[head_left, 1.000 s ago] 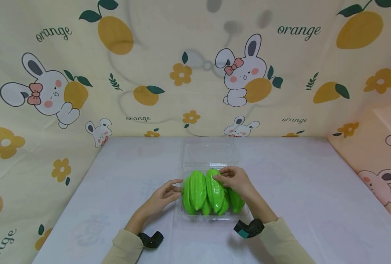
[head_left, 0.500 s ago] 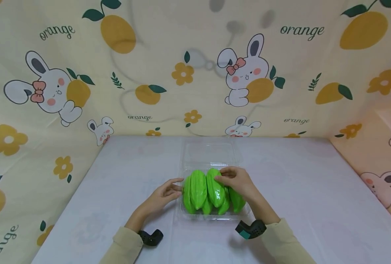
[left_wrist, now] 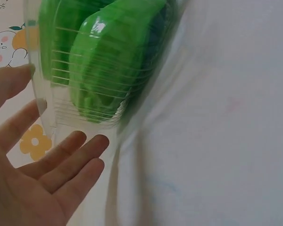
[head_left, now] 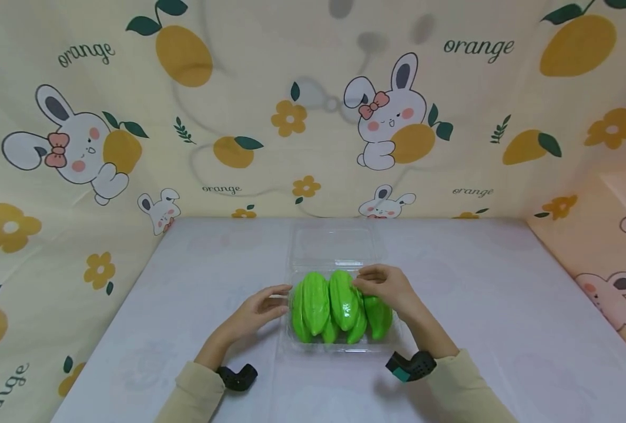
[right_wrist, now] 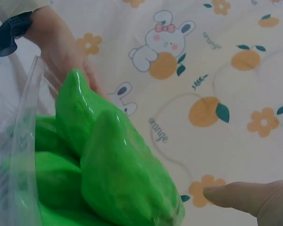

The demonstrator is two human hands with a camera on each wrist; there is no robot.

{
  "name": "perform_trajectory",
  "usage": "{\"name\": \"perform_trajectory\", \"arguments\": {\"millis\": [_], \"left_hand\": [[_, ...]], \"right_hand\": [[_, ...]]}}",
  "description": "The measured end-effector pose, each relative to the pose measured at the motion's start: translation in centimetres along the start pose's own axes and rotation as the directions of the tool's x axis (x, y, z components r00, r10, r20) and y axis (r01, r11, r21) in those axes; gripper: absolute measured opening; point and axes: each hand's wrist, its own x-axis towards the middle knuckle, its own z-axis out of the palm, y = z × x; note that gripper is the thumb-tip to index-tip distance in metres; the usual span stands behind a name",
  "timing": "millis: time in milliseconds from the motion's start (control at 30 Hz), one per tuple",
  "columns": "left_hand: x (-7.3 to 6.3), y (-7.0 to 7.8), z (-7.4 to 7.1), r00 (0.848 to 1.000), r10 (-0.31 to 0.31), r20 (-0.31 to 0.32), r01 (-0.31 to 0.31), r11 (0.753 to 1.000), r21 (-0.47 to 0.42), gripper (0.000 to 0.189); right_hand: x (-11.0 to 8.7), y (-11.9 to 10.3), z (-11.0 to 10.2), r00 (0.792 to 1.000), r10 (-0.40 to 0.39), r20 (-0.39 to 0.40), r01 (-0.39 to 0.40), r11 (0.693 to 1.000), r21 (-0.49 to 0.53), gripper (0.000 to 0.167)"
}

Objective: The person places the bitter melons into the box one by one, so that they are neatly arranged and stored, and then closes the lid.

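Several glossy green, ridged, tapered fruits [head_left: 344, 299] lie heaped side by side in a clear plastic clamshell box [head_left: 339, 348]. My left hand [head_left: 257, 308] is at the box's left wall, fingers spread; in the left wrist view the thumb and index fingertips are right at the clear wall, the other fingers [left_wrist: 68, 165] extended below it. At the back right of the heap is my right hand [head_left: 389, 291], its fingertips close beside an upper fruit. The right wrist view shows its thumb [right_wrist: 240, 195] straight and apart from the nearest fruit [right_wrist: 127, 174]. Its other fingers are hidden there.
The box's transparent lid [head_left: 334, 244] is folded back on the white tabletop [head_left: 482, 305]. Behind and at both sides hangs a cloth [head_left: 291, 53] printed with rabbits and oranges. Each wrist wears a black device [head_left: 238, 378].
My right hand has drawn back slightly to the right from the upper fruit, which its fingers touched before. The left hand stays by the box's wall.
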Motion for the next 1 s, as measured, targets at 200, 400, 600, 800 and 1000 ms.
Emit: {"name": "perform_trajectory", "arguments": {"millis": [200, 400, 600, 800, 1000], "left_hand": [[0.3, 0.6, -0.6, 1.0, -0.018, -0.025, 0.019, 0.999, 0.044, 0.051], [0.9, 1.2, -1.5, 0.995, 0.01, -0.101, -0.002, 0.997, 0.076, 0.049], [1.9, 1.5, -2.3, 0.975, 0.015, -0.22, 0.01, 0.994, 0.112, 0.043], [3.2, 1.7, -2.7, 0.956, 0.035, -0.291, 0.005, 0.991, 0.136, 0.035], [4.4, 2.3, -3.0, 0.951, 0.026, -0.308, 0.026, 0.986, 0.163, 0.033]], "right_hand": [[0.3, 0.3, -1.0, 1.0, -0.01, 0.009, 0.01, 0.999, 0.046, 0.047], [0.7, 0.5, -2.6, 1.0, -0.005, -0.021, 0.005, 1.0, 0.017, 0.046], [1.2, 0.8, -4.1, 0.999, 0.013, -0.05, -0.013, 1.0, 0.008, 0.044], [1.9, 1.2, -5.1, 0.997, 0.03, -0.077, -0.032, 0.999, -0.015, 0.048], [2.7, 1.8, -5.9, 0.993, 0.046, -0.11, -0.048, 0.999, -0.018, 0.049]]}}
